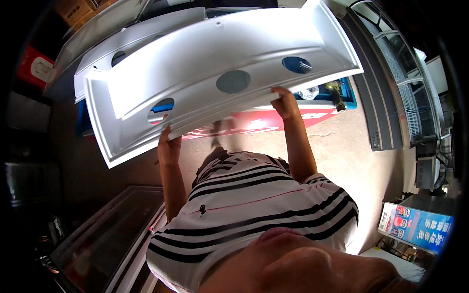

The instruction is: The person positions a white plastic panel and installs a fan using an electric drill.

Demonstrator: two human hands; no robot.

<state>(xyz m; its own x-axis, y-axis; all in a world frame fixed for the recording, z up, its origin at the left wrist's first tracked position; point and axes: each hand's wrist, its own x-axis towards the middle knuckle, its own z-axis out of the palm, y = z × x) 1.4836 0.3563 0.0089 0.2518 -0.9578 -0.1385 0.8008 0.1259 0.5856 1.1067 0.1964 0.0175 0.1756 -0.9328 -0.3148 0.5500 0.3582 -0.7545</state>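
Observation:
A large white molded panel (195, 58) with three round holes in a row and raised side walls is held up in front of me, tilted. My left hand (169, 141) is closed on its near edge, by the left hole, with a fingertip showing through that hole. Further right, my right hand (286, 103) grips the same edge, fingers on top. Below the panel stands a cabinet with a red front (259, 121) and blue rim, mostly hidden. On it, near my right hand, lie a clear plastic bag (309, 93) and a dark green power drill (335, 93).
Behind the held panel lies another white panel (161, 27) with a hole. A glass-fronted display cabinet (405, 93) stands at the right. A framed glass door (107, 239) leans at lower left. A blue printed sign (425, 227) is at lower right, a red box (36, 68) at far left.

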